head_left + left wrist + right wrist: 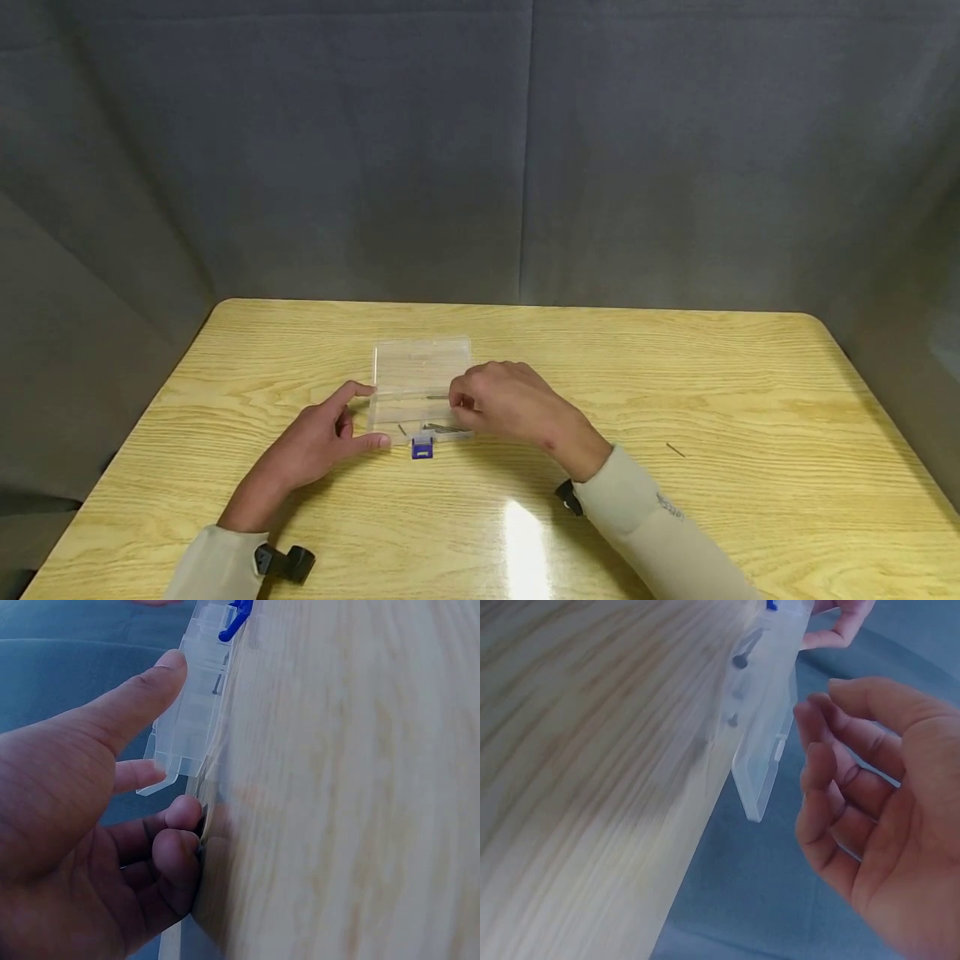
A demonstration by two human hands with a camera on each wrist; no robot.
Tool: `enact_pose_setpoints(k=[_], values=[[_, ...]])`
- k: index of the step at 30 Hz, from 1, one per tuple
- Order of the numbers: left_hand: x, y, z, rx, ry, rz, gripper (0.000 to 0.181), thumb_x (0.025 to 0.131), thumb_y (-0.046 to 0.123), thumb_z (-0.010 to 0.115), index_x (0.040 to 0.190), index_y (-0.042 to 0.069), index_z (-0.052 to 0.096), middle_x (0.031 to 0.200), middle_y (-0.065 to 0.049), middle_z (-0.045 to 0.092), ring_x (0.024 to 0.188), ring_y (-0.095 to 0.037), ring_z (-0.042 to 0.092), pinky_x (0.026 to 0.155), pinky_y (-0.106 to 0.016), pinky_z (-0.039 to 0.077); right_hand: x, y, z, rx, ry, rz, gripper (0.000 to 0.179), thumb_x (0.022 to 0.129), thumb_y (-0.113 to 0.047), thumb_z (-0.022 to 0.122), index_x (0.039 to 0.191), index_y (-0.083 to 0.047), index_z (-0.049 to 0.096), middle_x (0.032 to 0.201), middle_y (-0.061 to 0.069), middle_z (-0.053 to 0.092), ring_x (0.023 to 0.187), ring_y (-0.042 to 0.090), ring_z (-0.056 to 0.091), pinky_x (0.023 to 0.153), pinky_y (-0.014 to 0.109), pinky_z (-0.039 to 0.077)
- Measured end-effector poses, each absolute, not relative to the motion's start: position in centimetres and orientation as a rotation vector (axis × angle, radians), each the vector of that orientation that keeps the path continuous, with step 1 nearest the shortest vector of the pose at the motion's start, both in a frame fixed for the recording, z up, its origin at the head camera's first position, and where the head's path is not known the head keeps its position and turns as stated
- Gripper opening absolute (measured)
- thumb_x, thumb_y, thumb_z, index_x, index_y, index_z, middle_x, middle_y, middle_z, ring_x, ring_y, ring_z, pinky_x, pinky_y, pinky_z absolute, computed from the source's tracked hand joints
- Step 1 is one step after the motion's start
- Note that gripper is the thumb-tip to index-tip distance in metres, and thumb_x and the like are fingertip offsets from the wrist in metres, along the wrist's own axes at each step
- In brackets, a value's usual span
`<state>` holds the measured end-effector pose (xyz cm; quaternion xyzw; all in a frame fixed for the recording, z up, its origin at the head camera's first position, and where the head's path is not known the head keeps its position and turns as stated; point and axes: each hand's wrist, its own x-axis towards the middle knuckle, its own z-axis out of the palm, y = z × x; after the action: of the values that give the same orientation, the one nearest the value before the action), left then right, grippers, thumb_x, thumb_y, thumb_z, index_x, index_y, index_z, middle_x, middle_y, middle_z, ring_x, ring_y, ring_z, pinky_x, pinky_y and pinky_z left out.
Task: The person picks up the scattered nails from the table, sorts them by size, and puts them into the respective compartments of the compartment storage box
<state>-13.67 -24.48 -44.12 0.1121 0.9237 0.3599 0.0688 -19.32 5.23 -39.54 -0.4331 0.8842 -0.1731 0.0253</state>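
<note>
A clear plastic compartment box (pixel 386 410) lies on the table with its lid (pixel 422 363) raised at the back and a blue latch (pixel 422 448) at the front. My left hand (pixel 311 442) holds the box's left end, thumb near the front corner and index finger farther back. My right hand (pixel 517 408) is over the box's right end, fingers loosely bent; the right wrist view shows nothing between them. Several thin metal pieces (pixel 444 428), like nails or screws, lie in the front right compartment. A shorter one (pixel 402 430) is in the front left; another (pixel 437 397) lies farther back.
A single thin metal piece (pixel 676 450) lies on the wooden table (pixel 750 375), right of the right forearm. Grey cloth (pixel 480 150) hangs behind the table and at its sides. Glare shows on the tabletop in front.
</note>
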Motion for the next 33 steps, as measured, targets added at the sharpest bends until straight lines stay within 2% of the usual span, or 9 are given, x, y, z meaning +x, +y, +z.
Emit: enact_pose_setpoints(k=[10,16,24,33], values=[[-13.6,-24.6,-43.8,0.325,2.767,1.071,0.068,0.090,0.045,0.080,0.142,0.012,0.052,0.073,0.000,0.050,0.060,-0.014,0.043,0.058,-0.031,0.038,-18.9,8.9,-39.3,-1.335,2.760,-0.508,0.010,0.098,-0.015,0.069,0.092,-0.020,0.074,0.084,-0.014,0.065,0.069,0.002,0.055,0.062,0.028,0.047],[-13.7,-24.6,-43.9,0.343,2.754,1.093,0.068,0.090,0.044,0.080,0.143,0.011,0.052,0.073,-0.001,0.050,0.059,-0.014,0.042,0.057,-0.030,0.037,-18.9,11.6,-39.2,-1.290,2.805,-0.562,0.008,0.096,-0.013,0.071,0.093,-0.020,0.074,0.086,-0.015,0.066,0.065,0.002,0.051,0.061,0.028,0.046],[-13.9,-24.5,-44.1,0.349,2.749,1.106,0.070,0.090,0.045,0.080,0.144,0.011,0.051,0.073,-0.001,0.050,0.058,-0.014,0.041,0.056,-0.030,0.036,-18.7,14.6,-39.5,-1.246,2.877,-0.517,0.011,0.095,-0.012,0.071,0.090,-0.022,0.072,0.083,-0.017,0.062,0.062,0.001,0.047,0.056,0.026,0.043],[-13.8,-24.7,-44.1,0.338,2.750,1.092,0.070,0.091,0.047,0.079,0.144,0.012,0.050,0.074,-0.001,0.049,0.059,-0.015,0.041,0.058,-0.032,0.037,-17.4,17.7,-40.0,-1.151,2.974,-0.389,0.014,0.095,-0.010,0.071,0.088,-0.022,0.072,0.081,-0.016,0.062,0.063,0.000,0.050,0.055,0.025,0.042]])
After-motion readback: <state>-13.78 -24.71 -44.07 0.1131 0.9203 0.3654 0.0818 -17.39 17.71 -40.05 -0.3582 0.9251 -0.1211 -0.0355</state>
